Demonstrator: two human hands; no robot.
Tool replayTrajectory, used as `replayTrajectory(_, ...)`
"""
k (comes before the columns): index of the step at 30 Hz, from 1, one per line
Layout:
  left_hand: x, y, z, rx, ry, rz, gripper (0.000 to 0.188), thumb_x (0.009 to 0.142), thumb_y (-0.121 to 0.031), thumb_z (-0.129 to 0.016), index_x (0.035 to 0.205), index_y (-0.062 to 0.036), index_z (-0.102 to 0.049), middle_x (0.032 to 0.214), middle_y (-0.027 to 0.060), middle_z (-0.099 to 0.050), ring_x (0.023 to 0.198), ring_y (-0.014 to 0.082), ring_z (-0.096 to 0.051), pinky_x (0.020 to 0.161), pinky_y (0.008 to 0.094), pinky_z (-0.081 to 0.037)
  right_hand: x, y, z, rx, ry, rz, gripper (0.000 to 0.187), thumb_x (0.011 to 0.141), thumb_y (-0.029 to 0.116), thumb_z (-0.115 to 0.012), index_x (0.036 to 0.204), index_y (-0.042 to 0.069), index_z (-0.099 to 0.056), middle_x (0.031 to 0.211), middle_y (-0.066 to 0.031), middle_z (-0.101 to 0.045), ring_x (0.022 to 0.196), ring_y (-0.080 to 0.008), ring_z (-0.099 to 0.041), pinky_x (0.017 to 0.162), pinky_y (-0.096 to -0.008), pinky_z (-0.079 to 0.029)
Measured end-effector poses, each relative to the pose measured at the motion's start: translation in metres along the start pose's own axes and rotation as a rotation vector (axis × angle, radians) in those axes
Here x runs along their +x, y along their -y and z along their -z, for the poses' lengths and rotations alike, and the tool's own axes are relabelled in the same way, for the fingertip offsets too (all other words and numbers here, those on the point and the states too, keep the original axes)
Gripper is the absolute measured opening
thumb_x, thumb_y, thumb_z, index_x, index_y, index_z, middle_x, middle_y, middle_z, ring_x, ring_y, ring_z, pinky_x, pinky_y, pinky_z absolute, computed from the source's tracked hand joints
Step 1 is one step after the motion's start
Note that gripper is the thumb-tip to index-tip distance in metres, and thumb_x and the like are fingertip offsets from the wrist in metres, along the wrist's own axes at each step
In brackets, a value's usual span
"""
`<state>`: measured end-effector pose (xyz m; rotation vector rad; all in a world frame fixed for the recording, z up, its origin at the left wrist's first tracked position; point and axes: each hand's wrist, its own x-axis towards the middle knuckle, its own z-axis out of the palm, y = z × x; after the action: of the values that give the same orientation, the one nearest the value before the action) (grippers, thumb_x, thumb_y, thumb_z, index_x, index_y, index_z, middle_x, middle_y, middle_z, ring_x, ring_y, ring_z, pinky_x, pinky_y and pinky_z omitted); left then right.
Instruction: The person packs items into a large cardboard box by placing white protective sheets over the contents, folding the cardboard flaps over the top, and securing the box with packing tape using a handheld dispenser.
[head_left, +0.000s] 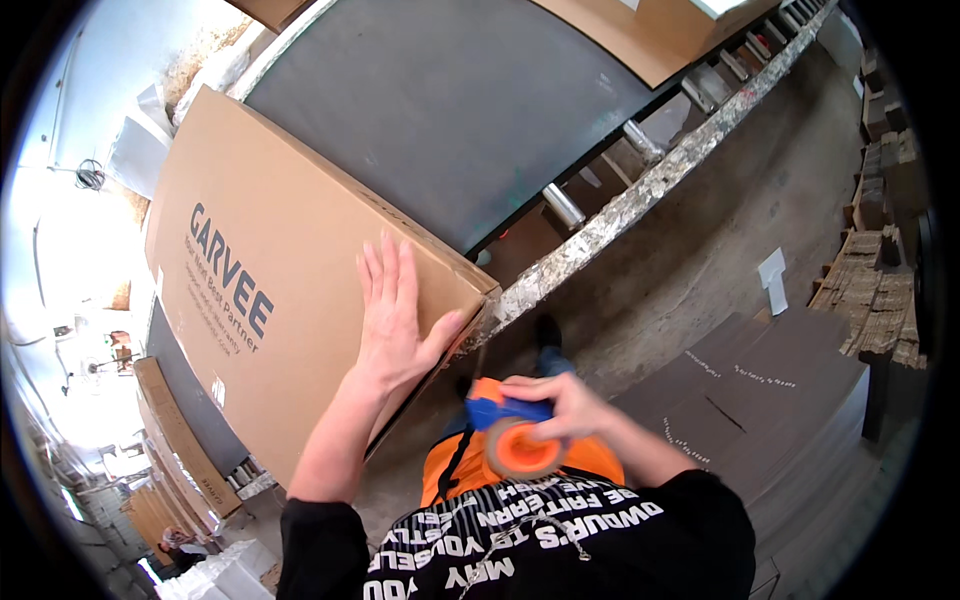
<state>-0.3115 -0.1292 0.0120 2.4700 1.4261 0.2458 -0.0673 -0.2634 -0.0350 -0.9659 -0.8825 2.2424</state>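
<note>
A large brown cardboard box [300, 260] with dark print lies across the conveyor, its near right corner reaching the metal side rail. My left hand [392, 318] rests flat on the top of this box, fingers stretched and thumb spread toward the corner. Close to my body, my right hand [565, 405] is wrapped round a blue and orange tape dispenser [508, 410]. A roll of brown tape [523, 448] on an orange hub sits in the dispenser. The dispenser is apart from the box.
A dark grey conveyor belt [450, 100] runs beyond the box, edged by metal rollers [565, 207] and a worn rail [640, 200]. Another carton [650, 35] stands farther along it. Flat cardboard sheets [740, 400] lie at right, near stacked cardboard [870, 290]. More cartons [185, 440] stand at left.
</note>
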Motion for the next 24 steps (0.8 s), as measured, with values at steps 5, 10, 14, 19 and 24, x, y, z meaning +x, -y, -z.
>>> replayTrajectory(5, 0.062, -0.054, -0.004, 0.198, 0.458, -0.724, 0.035, 0.089, -0.041, -0.066, 0.118, -0.0216, -0.069, 0.139, 0.0013, -0.059, 0.111, 0.0239, -0.065, 0.104, 0.0451, -0.044, 0.045, -0.056, -0.104, 0.041, -0.429, 0.38, 0.073, 0.068, 0.002, -0.076, 0.136, -0.009, -0.053, 0.138, -0.0172, -0.055, 0.123, -0.0208, -0.055, 0.104, -0.0294, -0.04)
replayTrajectory(10, 0.077, -0.031, -0.014, 0.539, 0.837, -0.803, 0.03, 0.089, -0.042, -0.063, 0.086, -0.0177, -0.079, 0.139, 0.0011, -0.059, 0.095, 0.0245, -0.071, 0.084, 0.0407, -0.054, 0.05, -0.059, -0.12, 0.077, -0.522, 0.397, 0.071, 0.067, -0.005, -0.071, 0.136, -0.004, -0.055, 0.127, -0.0119, -0.059, 0.116, -0.0167, -0.055, 0.1, -0.0264, -0.041)
replayTrajectory(14, 0.054, -0.012, 0.006, 0.546, 0.424, -1.176, 0.022, 0.091, -0.038, -0.059, 0.088, -0.0292, -0.079, 0.136, -0.0092, -0.06, 0.144, 0.0273, -0.038, 0.125, 0.0482, -0.01, 0.056, -0.064, -0.14, 0.005, -0.566, 0.459, 0.067, 0.068, 0.001, -0.069, 0.133, -0.01, -0.054, 0.118, -0.0096, -0.064, 0.105, -0.01, -0.058, 0.093, -0.0208, -0.043)
replayTrajectory(19, -0.036, 0.031, 0.024, 0.593, 0.44, -1.289, 0.022, 0.089, -0.031, -0.058, 0.088, -0.0273, -0.079, 0.111, -0.0129, -0.072, 0.144, 0.0245, -0.036, 0.127, 0.0481, -0.011, 0.058, -0.124, -0.245, -0.046, -0.613, 0.493, 0.066, 0.069, -0.002, -0.068, 0.134, -0.008, -0.055, 0.116, -0.0079, -0.065, 0.106, -0.0101, -0.058, 0.096, -0.0221, -0.042)
replayTrajectory(24, -0.164, 0.09, 0.048, 0.543, 0.348, -1.321, 0.029, 0.095, -0.031, -0.053, 0.088, -0.0189, -0.079, 0.105, -0.0094, -0.073, 0.143, 0.0244, -0.038, 0.126, 0.0479, -0.011, 0.07, -0.208, -0.367, -0.045, -0.706, 0.549, 0.068, 0.069, -0.002, -0.066, 0.136, -0.01, -0.052, 0.12, -0.0092, -0.065, 0.109, -0.0103, -0.058, 0.1, -0.0248, -0.043)
